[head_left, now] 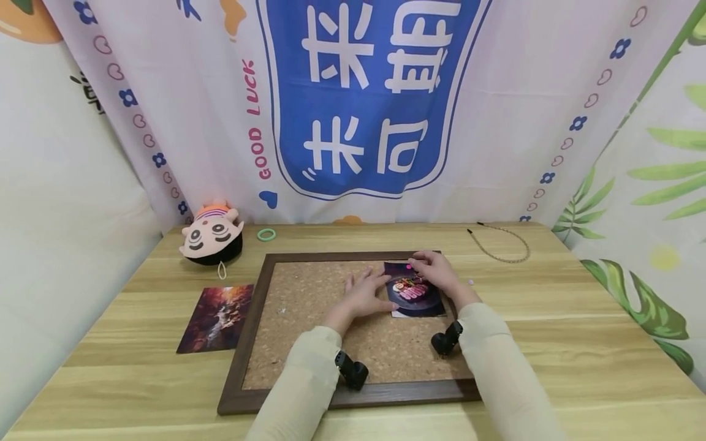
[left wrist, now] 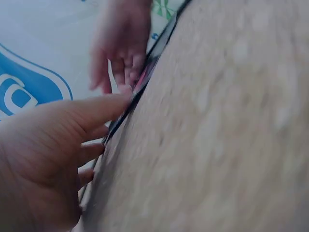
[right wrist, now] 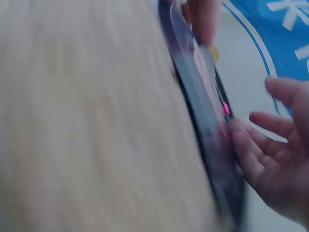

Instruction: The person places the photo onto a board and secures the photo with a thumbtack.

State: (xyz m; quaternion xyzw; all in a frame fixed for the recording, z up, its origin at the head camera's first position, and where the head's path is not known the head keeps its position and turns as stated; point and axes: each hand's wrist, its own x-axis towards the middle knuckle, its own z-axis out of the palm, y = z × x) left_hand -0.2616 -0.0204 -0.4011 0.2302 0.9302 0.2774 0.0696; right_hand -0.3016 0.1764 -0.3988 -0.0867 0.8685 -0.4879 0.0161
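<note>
A brown-framed corkboard (head_left: 309, 343) lies on the table with a food photo (head_left: 412, 300) at its right side. My left hand (head_left: 366, 296) rests at the photo's left edge, its fingers spread and the thumb near the lower left corner. At the photo's upper edge is a pink pushpin (head_left: 409, 266), which shows again as a pink dot (right wrist: 226, 108) in the right wrist view. My right hand (head_left: 437, 271) lies over the upper right part of the photo. Its fingers are loosely extended beside the pin, and the thumb stands apart from them.
Left of the board lies a second photo (head_left: 217, 318) of an orange-lit stream scene. Behind it are a plush doll (head_left: 212, 236) and a green ring (head_left: 266, 234). A thin headband-like loop (head_left: 504, 261) lies at the back right. Small clear bits (head_left: 281, 310) sit on the cork.
</note>
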